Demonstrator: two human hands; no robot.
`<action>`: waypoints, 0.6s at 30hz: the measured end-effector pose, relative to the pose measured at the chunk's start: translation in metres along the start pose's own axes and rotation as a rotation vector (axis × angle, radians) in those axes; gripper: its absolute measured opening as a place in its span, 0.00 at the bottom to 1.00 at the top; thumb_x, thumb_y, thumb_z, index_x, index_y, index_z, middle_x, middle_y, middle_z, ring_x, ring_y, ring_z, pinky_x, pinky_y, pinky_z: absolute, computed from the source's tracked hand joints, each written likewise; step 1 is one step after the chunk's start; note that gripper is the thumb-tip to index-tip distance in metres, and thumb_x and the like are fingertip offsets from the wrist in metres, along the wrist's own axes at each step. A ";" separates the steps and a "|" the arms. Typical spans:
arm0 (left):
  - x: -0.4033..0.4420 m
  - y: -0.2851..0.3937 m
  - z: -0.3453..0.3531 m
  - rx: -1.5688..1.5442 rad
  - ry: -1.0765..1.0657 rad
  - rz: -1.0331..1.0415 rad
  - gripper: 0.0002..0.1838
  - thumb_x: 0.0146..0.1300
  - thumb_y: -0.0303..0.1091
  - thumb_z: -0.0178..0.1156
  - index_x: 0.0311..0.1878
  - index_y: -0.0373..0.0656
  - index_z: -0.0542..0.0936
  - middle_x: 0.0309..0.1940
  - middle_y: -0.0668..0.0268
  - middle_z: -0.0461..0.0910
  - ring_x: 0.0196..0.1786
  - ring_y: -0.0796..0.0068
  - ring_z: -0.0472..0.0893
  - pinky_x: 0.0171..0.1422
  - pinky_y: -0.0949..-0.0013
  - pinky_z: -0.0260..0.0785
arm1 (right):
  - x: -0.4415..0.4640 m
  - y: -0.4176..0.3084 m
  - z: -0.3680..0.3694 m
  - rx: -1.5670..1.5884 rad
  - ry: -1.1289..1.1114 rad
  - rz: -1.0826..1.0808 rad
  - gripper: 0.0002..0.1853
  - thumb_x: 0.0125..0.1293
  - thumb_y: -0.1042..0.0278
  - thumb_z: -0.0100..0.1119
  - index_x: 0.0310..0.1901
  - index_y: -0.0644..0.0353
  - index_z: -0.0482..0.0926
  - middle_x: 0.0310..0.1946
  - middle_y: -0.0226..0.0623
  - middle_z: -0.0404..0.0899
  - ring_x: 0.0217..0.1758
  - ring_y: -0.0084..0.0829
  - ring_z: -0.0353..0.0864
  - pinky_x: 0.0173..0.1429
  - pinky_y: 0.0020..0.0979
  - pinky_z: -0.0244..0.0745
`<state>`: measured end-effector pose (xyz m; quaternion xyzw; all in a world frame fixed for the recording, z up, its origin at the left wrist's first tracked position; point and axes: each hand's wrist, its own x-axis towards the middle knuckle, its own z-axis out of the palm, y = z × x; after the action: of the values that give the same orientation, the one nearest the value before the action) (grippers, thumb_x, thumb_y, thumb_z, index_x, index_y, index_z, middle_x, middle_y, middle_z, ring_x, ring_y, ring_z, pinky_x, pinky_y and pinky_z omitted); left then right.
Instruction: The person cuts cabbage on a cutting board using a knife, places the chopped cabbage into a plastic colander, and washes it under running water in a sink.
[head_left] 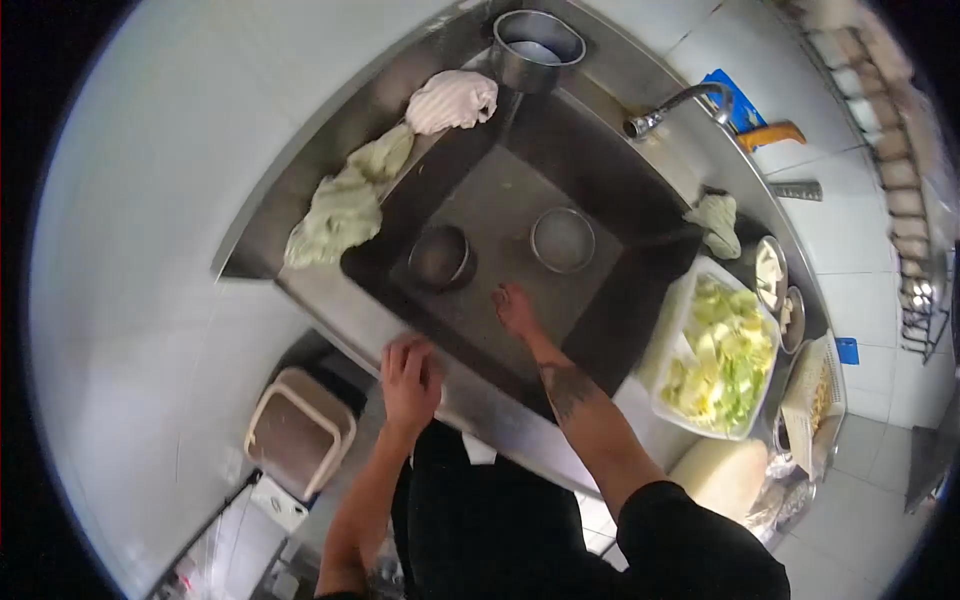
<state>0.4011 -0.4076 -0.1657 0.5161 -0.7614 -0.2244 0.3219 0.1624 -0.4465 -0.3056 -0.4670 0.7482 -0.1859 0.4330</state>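
My right hand (515, 310) reaches down into the steel sink (480, 345), fingers loosely bent and apart, with nothing visible in them. It is nearest to two round metal containers: a dark one (442, 258) to its left and a lighter one (562, 240) just beyond it. Over the front rim of the sink is my left hand (411, 385), fingers loosely curled and nothing seen in them; whether it touches the rim I cannot tell.
Green cloths (335, 220) and a pinkish cloth (452, 101) lie along the left ledge. A metal pot (538, 55) stands at the far corner near the faucet (680, 108). Right of the sink is a white tub of cut leafy vegetables (720, 355). A bin (300, 430) stands lower left.
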 end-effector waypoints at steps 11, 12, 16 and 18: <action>-0.003 -0.021 0.017 0.094 -0.072 0.023 0.10 0.44 0.22 0.58 0.32 0.46 0.79 0.37 0.65 0.79 0.43 0.58 0.75 0.47 0.57 0.69 | 0.173 0.164 0.056 -0.871 -0.029 -0.168 0.21 0.64 0.70 0.52 0.59 0.62 0.73 0.59 0.54 0.70 0.61 0.50 0.71 0.64 0.48 0.69; -0.005 -0.022 0.017 0.107 -0.077 0.027 0.11 0.44 0.23 0.57 0.32 0.46 0.80 0.36 0.66 0.79 0.43 0.59 0.75 0.47 0.57 0.68 | 0.168 0.155 0.055 -0.964 0.027 -0.177 0.20 0.65 0.70 0.50 0.59 0.61 0.72 0.60 0.53 0.69 0.62 0.50 0.70 0.63 0.48 0.71; -0.006 -0.022 0.018 0.105 -0.093 0.036 0.11 0.43 0.23 0.57 0.32 0.47 0.80 0.36 0.67 0.78 0.42 0.60 0.74 0.47 0.58 0.67 | 0.193 0.170 0.069 -0.943 0.092 -0.248 0.20 0.66 0.68 0.49 0.60 0.60 0.71 0.62 0.53 0.68 0.63 0.49 0.69 0.60 0.48 0.74; -0.003 -0.020 0.017 0.112 -0.104 0.029 0.11 0.43 0.23 0.57 0.32 0.47 0.80 0.36 0.67 0.78 0.42 0.60 0.74 0.47 0.58 0.67 | 0.192 0.166 0.072 -0.998 0.031 -0.231 0.22 0.65 0.68 0.49 0.61 0.61 0.70 0.62 0.53 0.68 0.65 0.51 0.68 0.58 0.50 0.74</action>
<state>0.4026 -0.4122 -0.1914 0.5097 -0.7958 -0.2034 0.2558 0.0960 -0.5203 -0.5495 -0.6938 0.6956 0.1405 0.1227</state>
